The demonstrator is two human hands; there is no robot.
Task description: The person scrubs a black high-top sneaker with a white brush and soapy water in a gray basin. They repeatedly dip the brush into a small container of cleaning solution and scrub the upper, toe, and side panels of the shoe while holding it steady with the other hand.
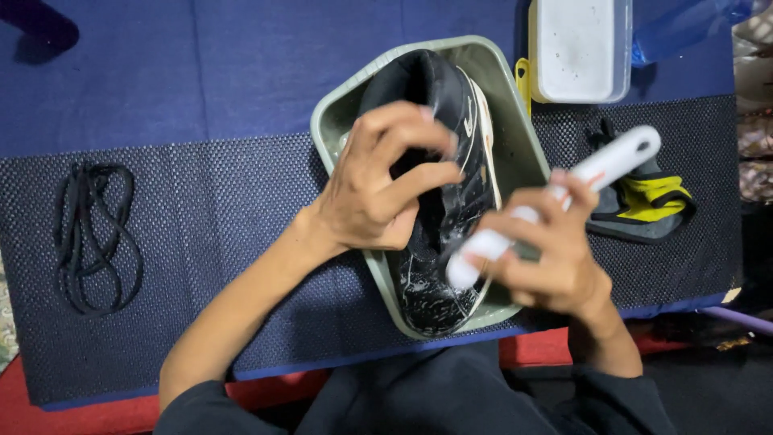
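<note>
Left hand (370, 189) grasps black sneaker (439, 193) inside basin (515, 137) | right hand (555, 250) clenches white brush (555, 201) | scrub sole edge with short strokes, shoe braced.

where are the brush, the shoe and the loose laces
white brush (620, 159), head view, on its handle
black shoe (439, 294), head view, on the soapy toe
black laces (97, 238), head view, on the tangled loops

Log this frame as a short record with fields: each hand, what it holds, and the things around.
left hand: grips the black shoe at its opening
right hand: holds a white brush, head against the shoe
shoe: soapy, lying in a grey-green basin
laces: loose on the mat, far left
insoles: right of the basin
white box: above the insoles
</note>
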